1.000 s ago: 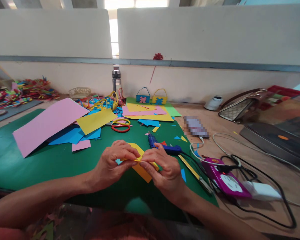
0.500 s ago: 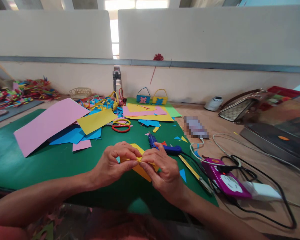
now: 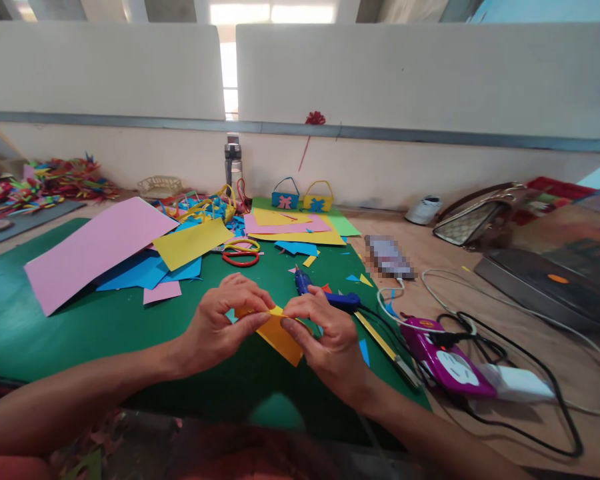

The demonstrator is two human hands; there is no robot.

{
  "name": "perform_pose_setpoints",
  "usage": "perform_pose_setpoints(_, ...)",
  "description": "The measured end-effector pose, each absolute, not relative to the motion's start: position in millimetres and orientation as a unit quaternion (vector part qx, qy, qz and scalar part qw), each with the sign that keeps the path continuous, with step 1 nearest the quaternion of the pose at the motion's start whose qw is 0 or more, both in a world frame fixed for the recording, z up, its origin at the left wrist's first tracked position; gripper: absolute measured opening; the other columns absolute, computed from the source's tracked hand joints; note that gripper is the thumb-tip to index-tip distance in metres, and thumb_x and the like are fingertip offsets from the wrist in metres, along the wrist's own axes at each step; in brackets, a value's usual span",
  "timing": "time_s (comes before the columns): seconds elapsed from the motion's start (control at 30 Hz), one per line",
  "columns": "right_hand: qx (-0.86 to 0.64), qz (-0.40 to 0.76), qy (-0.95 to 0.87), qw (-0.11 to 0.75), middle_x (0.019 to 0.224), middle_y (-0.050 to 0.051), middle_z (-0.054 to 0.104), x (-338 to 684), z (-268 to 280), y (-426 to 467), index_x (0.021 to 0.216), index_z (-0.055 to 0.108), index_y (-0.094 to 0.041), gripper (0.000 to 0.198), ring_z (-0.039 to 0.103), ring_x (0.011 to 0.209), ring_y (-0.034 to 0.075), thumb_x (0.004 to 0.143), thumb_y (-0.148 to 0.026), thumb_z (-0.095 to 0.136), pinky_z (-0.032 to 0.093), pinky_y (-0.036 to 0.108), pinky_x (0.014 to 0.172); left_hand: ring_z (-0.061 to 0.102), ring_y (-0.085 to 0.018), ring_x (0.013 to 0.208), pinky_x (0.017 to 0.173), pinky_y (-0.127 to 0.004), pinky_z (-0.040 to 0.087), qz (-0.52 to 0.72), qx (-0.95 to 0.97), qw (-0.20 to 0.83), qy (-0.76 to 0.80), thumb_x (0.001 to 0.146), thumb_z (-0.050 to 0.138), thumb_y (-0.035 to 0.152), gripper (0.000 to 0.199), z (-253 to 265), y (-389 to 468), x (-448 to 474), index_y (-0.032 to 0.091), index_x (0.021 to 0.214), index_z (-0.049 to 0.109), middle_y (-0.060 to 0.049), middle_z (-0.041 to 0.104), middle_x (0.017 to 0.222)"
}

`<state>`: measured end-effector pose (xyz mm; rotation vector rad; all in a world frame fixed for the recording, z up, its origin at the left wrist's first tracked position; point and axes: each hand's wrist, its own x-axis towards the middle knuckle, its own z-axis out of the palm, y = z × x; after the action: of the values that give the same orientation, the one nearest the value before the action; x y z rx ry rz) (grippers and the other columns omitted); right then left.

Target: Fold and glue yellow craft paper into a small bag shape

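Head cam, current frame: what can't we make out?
All in the head view:
Yellow piece: pinched parts covered by the left hand and right hand.
Phone: screen contents blurred by pixelation.
Grey mat: left part cut off by the picture's left edge.

Our left forearm (image 3: 95, 383) reaches in from the lower left, bare and slanting gently upward; our right forearm (image 3: 425, 430) comes up more steeply from the lower right. The wrists bring both hands inward, fingertips just beside each other. On our left hand (image 3: 215, 323), the fingers bend over a thumb (image 3: 253, 325) that points right, pinching. Our right hand (image 3: 327, 340) pinches too, fingers curled, its thumb angled up and leftward.
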<state>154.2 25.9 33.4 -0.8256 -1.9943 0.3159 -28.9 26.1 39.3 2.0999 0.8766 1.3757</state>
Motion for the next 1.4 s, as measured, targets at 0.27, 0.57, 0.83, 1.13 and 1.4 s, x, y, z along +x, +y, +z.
perform_pose_setpoints(0.27, -0.319, 0.117, -0.814, 0.471, 0.073, -0.004, 0.066, 152.6, 31.6, 27.6, 0.074, 0.057, -0.022, 0.010, 0.061, 0.068, 0.012, 0.082, -0.016, 0.057, 0.033, 0.038, 0.093, 0.057, -0.014, 0.071, 0.081, -0.037, 0.034, 0.437, 0.827, 0.123, 0.332, 0.079, 0.059, 0.016, 0.008, 36.0, 29.6, -27.8, 0.019, 0.074, 0.064, -0.001, 0.069, 0.078)
perform_pose_setpoints(0.57, -0.309, 0.108, -0.823, 0.464, 0.074, -0.003, 0.067, 153.8, 30.8, 28.1, 0.072, 0.056, -0.022, 0.012, 0.062, 0.068, 0.012, 0.081, -0.014, 0.058, 0.032, 0.038, 0.093, 0.056, -0.014, 0.073, 0.087, -0.039, 0.032, 0.439, 0.833, 0.104, 0.322, 0.083, 0.055, 0.019, 0.013, 39.0, 28.0, -29.5, 0.019, 0.073, 0.064, -0.002, 0.070, 0.084)
perform_pose_setpoints(0.83, -0.294, 0.074, -0.826, 0.474, 0.075, -0.002, 0.067, 151.6, 34.2, 25.2, 0.076, 0.057, -0.022, 0.009, 0.062, 0.068, 0.012, 0.079, -0.014, 0.060, 0.033, 0.039, 0.093, 0.054, -0.015, 0.077, 0.087, -0.038, 0.032, 0.418, 0.851, 0.102, 0.301, 0.086, 0.053, 0.020, 0.016, 39.5, 27.7, -28.6, 0.019, 0.073, 0.063, -0.002, 0.071, 0.084)
perform_pose_setpoints(1.13, -0.306, 0.071, -0.830, 0.460, 0.077, -0.001, 0.067, 152.0, 33.3, 25.1, 0.076, 0.057, -0.022, 0.013, 0.062, 0.071, 0.012, 0.082, -0.011, 0.054, 0.032, 0.040, 0.094, 0.055, -0.017, 0.085, 0.094, -0.041, 0.028, 0.392, 0.859, 0.069, 0.321, 0.087, 0.051, 0.022, 0.019, 37.4, 29.6, -31.1, 0.020, 0.073, 0.064, -0.002, 0.071, 0.088)
perform_pose_setpoints(1.4, -0.304, 0.013, -0.848, 0.434, 0.077, -0.001, 0.067, 151.9, 31.2, 22.6, 0.079, 0.057, -0.022, 0.015, 0.062, 0.072, 0.012, 0.086, -0.012, 0.047, 0.029, 0.040, 0.099, 0.057, -0.016, 0.083, 0.100, -0.044, 0.025, 0.408, 0.862, -0.007, 0.300, 0.087, 0.051, 0.020, 0.017, 32.5, 28.3, -28.2, 0.022, 0.074, 0.063, 0.002, 0.071, 0.085)
